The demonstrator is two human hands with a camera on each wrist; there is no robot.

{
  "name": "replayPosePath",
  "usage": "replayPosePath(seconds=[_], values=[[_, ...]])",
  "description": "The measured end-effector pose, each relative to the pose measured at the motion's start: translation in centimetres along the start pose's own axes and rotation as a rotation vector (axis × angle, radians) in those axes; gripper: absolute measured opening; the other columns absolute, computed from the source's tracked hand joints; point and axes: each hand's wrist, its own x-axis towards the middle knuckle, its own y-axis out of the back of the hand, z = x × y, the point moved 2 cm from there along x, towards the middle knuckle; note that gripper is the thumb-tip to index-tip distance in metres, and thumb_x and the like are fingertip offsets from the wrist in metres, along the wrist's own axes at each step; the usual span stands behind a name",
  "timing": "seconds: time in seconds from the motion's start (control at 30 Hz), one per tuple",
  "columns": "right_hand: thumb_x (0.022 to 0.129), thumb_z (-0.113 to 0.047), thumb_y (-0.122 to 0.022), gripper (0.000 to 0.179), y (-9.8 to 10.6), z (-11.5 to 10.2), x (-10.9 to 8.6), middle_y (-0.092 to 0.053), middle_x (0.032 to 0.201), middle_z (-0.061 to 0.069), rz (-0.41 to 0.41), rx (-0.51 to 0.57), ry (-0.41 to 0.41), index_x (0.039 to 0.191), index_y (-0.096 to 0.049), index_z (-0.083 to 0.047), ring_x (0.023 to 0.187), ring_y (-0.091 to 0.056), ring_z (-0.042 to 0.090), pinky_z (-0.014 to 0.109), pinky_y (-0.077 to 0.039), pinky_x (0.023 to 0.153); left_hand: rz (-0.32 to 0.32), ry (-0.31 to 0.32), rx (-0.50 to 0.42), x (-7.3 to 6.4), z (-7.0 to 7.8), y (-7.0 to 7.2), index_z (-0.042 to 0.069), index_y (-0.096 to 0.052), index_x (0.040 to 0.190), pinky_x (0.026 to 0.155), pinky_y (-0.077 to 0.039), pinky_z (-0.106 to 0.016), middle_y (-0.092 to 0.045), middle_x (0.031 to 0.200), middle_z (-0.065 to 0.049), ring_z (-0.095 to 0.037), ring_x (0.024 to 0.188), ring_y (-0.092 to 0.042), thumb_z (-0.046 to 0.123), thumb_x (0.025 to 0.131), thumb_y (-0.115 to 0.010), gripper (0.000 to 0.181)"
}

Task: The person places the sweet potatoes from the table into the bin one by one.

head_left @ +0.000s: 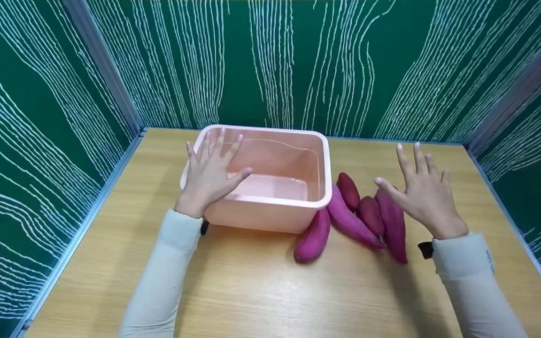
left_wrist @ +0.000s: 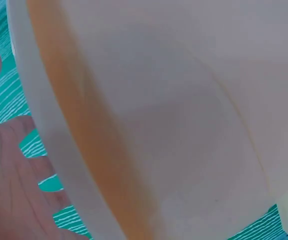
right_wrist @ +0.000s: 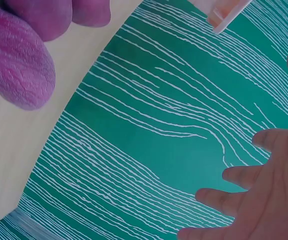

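A pale pink plastic tub (head_left: 261,216) stands toward the back of the table, its inside bare where it shows. My left hand (head_left: 212,173) is spread over the tub's left side, fingers straight, holding nothing. In the left wrist view the tub's wall (left_wrist: 184,140) fills most of the picture, with the left palm (left_wrist: 13,185) beyond its rim. Several purple sweet potatoes (head_left: 350,223) lie against and beside the tub's right side. My right hand (head_left: 425,197) hovers just right of them, fingers spread and holding nothing. The right wrist view shows sweet potatoes (right_wrist: 21,60) apart from the right palm (right_wrist: 269,195).
The wooden table (head_left: 251,291) is closed in at the back and sides by green panels (head_left: 237,61) with wavy white lines. Grey metal posts (head_left: 106,65) stand at the back corners. One sweet potato (head_left: 313,237) leans by the tub's front right corner.
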Motion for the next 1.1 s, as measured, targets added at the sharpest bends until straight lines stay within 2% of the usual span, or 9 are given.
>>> replayPosePath(seconds=[0.2, 0.33, 0.53, 0.7, 0.93, 1.1], values=[[0.092, -0.064, -0.041, 0.086, -0.5, 0.5, -0.2, -0.003, 0.16, 0.024, -0.024, 0.061, -0.004, 0.156, 0.0, -0.024, 0.136, -0.018, 0.058, 0.079, -0.015, 0.102, -0.023, 0.011, -0.049, -0.5, -0.5, 0.3, 0.033, -0.019, 0.153, 0.113, 0.01, -0.067, -0.008, 0.163, -0.004, -0.032, 0.15, -0.002, 0.077, 0.086, -0.031, 0.081], [0.094, -0.061, -0.043, 0.085, -1.0, 0.9, -0.3, -0.008, 0.159, 0.025, -0.033, 0.116, -0.015, 0.156, -0.002, -0.021, 0.136, -0.02, 0.057, 0.078, -0.021, 0.1, -0.036, -0.008, -0.085, -1.1, -1.0, 0.7, 0.03, -0.024, 0.153, 0.116, 0.004, -0.064, -0.015, 0.162, -0.004, -0.033, 0.149, -0.009, 0.071, 0.089, -0.039, 0.077], [0.093, -0.061, -0.044, 0.086, -1.8, 1.8, -0.4, -0.008, 0.159, 0.025, -0.088, 0.162, -0.056, 0.156, -0.004, -0.017, 0.137, -0.017, 0.057, 0.079, -0.019, 0.1, -0.049, -0.036, -0.131, -1.8, -2.1, 1.2, 0.029, -0.028, 0.152, 0.118, -0.009, -0.06, -0.025, 0.159, -0.002, -0.032, 0.147, -0.021, 0.062, 0.09, -0.048, 0.072], [0.093, -0.062, -0.044, 0.088, -2.7, 2.9, -0.4, -0.01, 0.157, 0.029, -0.142, 0.191, -0.099, 0.155, -0.007, -0.012, 0.137, -0.016, 0.058, 0.079, -0.019, 0.1, -0.094, -0.055, -0.207, -2.5, -3.0, 1.6, 0.032, -0.03, 0.15, 0.118, -0.016, -0.06, -0.025, 0.159, 0.002, -0.03, 0.147, -0.022, 0.064, 0.089, -0.05, 0.072], [0.093, -0.062, -0.043, 0.09, -4.2, 4.8, -0.4, -0.008, 0.157, 0.03, -0.221, 0.308, -0.16, 0.155, -0.004, -0.009, 0.14, -0.011, 0.054, 0.074, -0.016, 0.106, -0.135, -0.04, -0.364, -3.4, -4.3, 1.8, 0.026, -0.051, 0.14, 0.111, -0.032, -0.058, -0.045, 0.149, -0.001, -0.028, 0.142, -0.033, 0.043, 0.089, -0.065, 0.055], [0.095, -0.059, -0.043, 0.091, -5.2, 6.1, -0.5, -0.008, 0.155, 0.033, -0.259, 0.365, -0.199, 0.154, -0.003, -0.004, 0.139, -0.012, 0.055, 0.072, -0.019, 0.107, -0.152, -0.012, -0.428, -3.7, -5.0, 1.7, 0.024, -0.061, 0.131, 0.108, -0.036, -0.059, -0.051, 0.144, -0.002, -0.029, 0.138, -0.039, 0.039, 0.087, -0.069, 0.047]])
